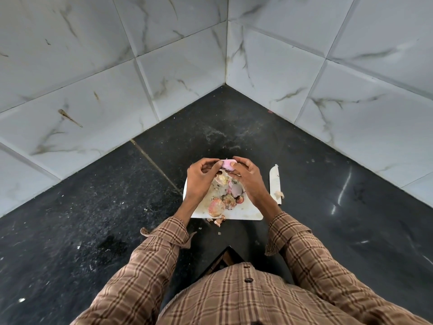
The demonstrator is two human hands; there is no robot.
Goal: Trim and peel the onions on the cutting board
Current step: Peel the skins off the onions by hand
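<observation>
**Onion held above board, both hands engaged**

Black stone counter [93,207] meets marble-look wall tiles [93,66] in a corner. Centre frame, left hand [201,177] pinches loose skin at a pink peeled onion [227,165]; right hand [246,177] curls round it, thumb on top. Below lies the white cutting board [248,213] with onions and peelings [222,198]. Right of the board: a knife [275,184].

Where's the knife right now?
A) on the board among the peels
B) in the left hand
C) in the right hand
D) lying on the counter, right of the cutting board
D: the knife lies flat on the dark counter beside the cutting board, while both hands, left hand and right hand, hold the onion.
</observation>
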